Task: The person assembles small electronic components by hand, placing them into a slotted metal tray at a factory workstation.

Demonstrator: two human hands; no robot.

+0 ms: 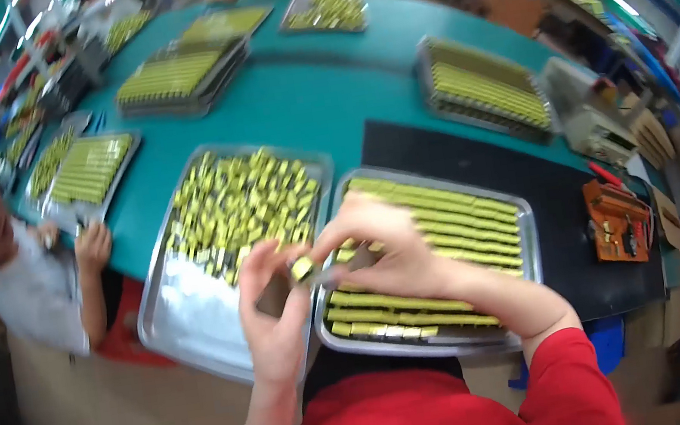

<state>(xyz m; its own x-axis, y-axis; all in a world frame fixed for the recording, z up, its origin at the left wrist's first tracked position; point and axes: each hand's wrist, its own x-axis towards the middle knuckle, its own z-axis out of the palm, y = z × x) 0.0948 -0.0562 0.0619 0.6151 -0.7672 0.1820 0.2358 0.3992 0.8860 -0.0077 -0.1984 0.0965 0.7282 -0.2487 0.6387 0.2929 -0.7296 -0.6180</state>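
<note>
Over the gap between two metal trays, my hands meet at a small yellow-wrapped block (303, 268) with dark ends. My left hand (272, 318) is closed on the block between thumb and fingertips. Bent in from the right, my right hand (389, 249) has its thumb and forefinger pinched right beside the block; a blurred greyish bit shows at the thumb tip, and what it grips is unclear. Loose yellow blocks (242, 196) lie heaped in the left tray (190, 320). Beneath my right hand, the right tray (529, 229) carries similar blocks in long rows (462, 217).
A black mat (562, 181) lies under the right tray on the green table (339, 82). Stacked trays (183, 82) and another tray stack (484, 92) stand farther back. An orange tool box (619, 221) sits at right. Another person (31, 273) works at left beside a tray (91, 173).
</note>
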